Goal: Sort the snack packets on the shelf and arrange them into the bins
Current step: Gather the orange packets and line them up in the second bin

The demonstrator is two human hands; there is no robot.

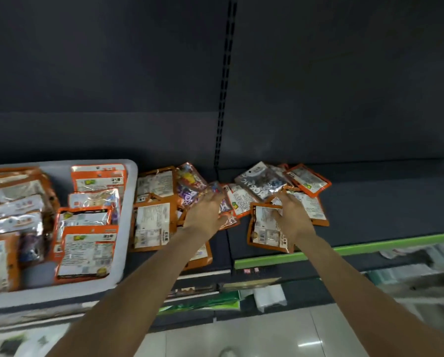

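Observation:
Several orange-edged snack packets [152, 222] lie loose on the dark shelf [370, 202], mixed with silver and purple ones [260, 180]. My left hand [206, 213] reaches over the middle of the pile, its fingers on a small clear packet with colourful contents [217, 188]. My right hand [291, 215] lies on an orange packet [263, 228] near the shelf's front edge, fingertips at its top edge. A grey bin [129, 191] on the left holds several orange and silver packets.
The shelf's back wall is dark, with a slotted upright [224, 81] in the middle. A green strip [344, 249] runs along the front edge at right. Lower shelves with goods and a tiled floor [241, 336] show below.

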